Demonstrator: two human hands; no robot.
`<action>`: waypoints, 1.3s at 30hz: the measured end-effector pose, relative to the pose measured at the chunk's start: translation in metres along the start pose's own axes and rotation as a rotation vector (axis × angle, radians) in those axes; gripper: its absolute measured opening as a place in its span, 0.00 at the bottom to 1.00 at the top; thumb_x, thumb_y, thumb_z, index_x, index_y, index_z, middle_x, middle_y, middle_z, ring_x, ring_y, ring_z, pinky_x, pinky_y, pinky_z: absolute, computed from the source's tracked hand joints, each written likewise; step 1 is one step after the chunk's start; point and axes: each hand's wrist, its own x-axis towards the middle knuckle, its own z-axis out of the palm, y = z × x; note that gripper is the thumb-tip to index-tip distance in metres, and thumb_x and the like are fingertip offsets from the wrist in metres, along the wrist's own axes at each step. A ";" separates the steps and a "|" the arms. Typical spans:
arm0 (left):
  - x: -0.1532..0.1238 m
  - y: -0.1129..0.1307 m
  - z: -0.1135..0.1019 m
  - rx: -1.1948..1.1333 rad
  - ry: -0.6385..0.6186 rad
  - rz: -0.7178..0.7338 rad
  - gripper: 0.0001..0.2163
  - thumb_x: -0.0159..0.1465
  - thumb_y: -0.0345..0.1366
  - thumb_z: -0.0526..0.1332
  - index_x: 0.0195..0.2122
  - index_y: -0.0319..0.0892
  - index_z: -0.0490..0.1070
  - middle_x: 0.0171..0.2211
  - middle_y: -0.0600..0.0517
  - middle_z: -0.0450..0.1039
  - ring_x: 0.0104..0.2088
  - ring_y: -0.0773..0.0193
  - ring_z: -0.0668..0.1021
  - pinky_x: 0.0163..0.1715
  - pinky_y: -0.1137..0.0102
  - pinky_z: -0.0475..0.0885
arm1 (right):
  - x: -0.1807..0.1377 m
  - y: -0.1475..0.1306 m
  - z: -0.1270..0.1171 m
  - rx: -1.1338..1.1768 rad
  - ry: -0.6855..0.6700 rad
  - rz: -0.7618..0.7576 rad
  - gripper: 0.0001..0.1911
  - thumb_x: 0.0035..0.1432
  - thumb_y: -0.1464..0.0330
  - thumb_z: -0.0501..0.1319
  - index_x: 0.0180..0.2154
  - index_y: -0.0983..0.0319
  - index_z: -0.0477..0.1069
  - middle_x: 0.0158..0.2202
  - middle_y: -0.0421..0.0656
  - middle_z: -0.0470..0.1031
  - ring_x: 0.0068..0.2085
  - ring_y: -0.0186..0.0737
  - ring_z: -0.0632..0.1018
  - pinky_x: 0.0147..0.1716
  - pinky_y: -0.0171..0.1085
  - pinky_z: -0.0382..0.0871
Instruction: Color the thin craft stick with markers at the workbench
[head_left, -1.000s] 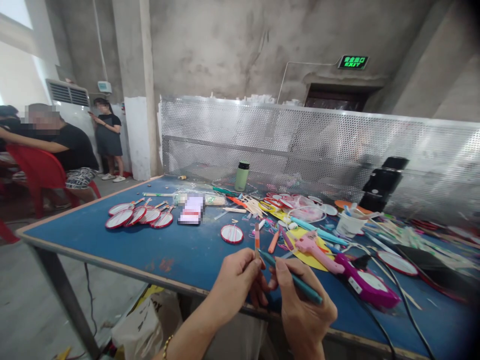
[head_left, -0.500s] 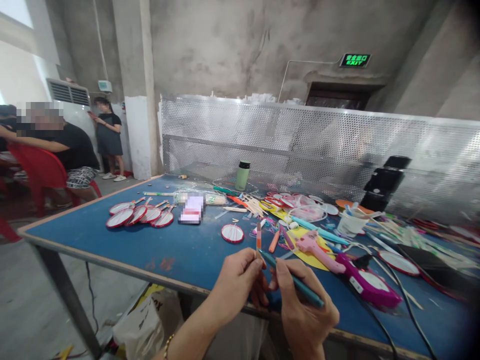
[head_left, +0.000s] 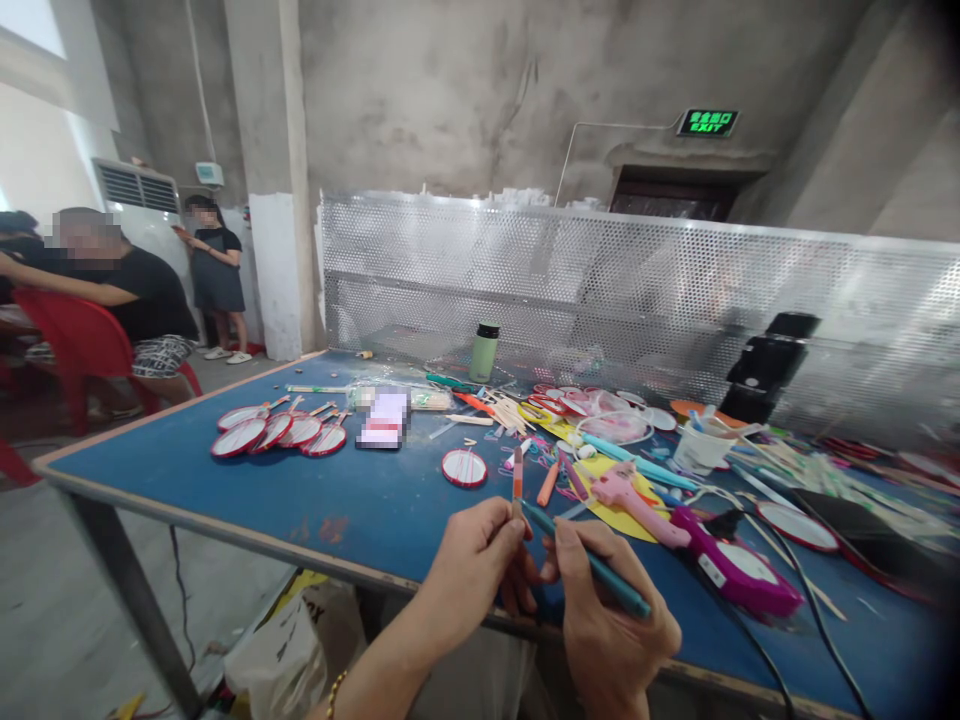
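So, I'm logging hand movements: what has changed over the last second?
Very little: the right hand and its teal pen have edged slightly rightward. Nothing was visibly taken up or let go. The left hand still holds the orange-banded stick; the phone and green bottle stayed put.

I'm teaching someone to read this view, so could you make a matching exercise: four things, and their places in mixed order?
1. Orange-banded stick
2. Teal pen
3. Green bottle
4. Exit sign

A. Upright on the blue table
B. In the right hand
C. High on the wall
D. In the left hand

Pairs: 1-D, 2-B, 3-A, 4-C
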 end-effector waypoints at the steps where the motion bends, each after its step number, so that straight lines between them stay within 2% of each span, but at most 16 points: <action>1: 0.000 0.000 0.000 -0.001 0.002 -0.002 0.15 0.64 0.49 0.57 0.34 0.41 0.65 0.22 0.54 0.73 0.16 0.70 0.74 0.15 0.79 0.66 | 0.000 0.000 0.000 0.003 0.002 0.000 0.05 0.60 0.71 0.64 0.30 0.61 0.74 0.21 0.35 0.70 0.21 0.30 0.73 0.25 0.30 0.69; 15: 0.000 0.001 0.000 0.017 0.014 0.005 0.15 0.64 0.49 0.58 0.32 0.41 0.64 0.22 0.54 0.73 0.16 0.70 0.73 0.14 0.78 0.67 | 0.000 0.001 -0.001 0.015 -0.050 -0.028 0.05 0.60 0.71 0.64 0.30 0.61 0.74 0.21 0.36 0.71 0.21 0.30 0.72 0.24 0.30 0.68; 23: 0.000 0.000 0.001 -0.010 0.004 -0.006 0.16 0.63 0.50 0.58 0.34 0.41 0.64 0.22 0.54 0.73 0.16 0.70 0.74 0.14 0.79 0.66 | -0.002 0.001 -0.002 -0.022 0.024 0.008 0.06 0.60 0.70 0.64 0.30 0.61 0.74 0.21 0.35 0.71 0.22 0.31 0.74 0.26 0.30 0.68; 30: 0.001 0.001 0.001 -0.009 0.008 -0.002 0.15 0.64 0.49 0.58 0.33 0.41 0.65 0.21 0.54 0.72 0.16 0.70 0.73 0.14 0.79 0.66 | -0.001 0.000 -0.002 -0.004 -0.034 -0.054 0.05 0.60 0.71 0.64 0.30 0.62 0.74 0.22 0.36 0.72 0.22 0.30 0.72 0.24 0.31 0.66; 39: 0.001 -0.002 -0.001 -0.014 0.002 -0.003 0.15 0.63 0.49 0.58 0.35 0.41 0.65 0.22 0.53 0.74 0.16 0.69 0.74 0.14 0.79 0.66 | -0.001 -0.001 0.000 -0.031 0.045 -0.039 0.07 0.61 0.71 0.64 0.29 0.61 0.73 0.21 0.34 0.70 0.21 0.28 0.72 0.25 0.29 0.67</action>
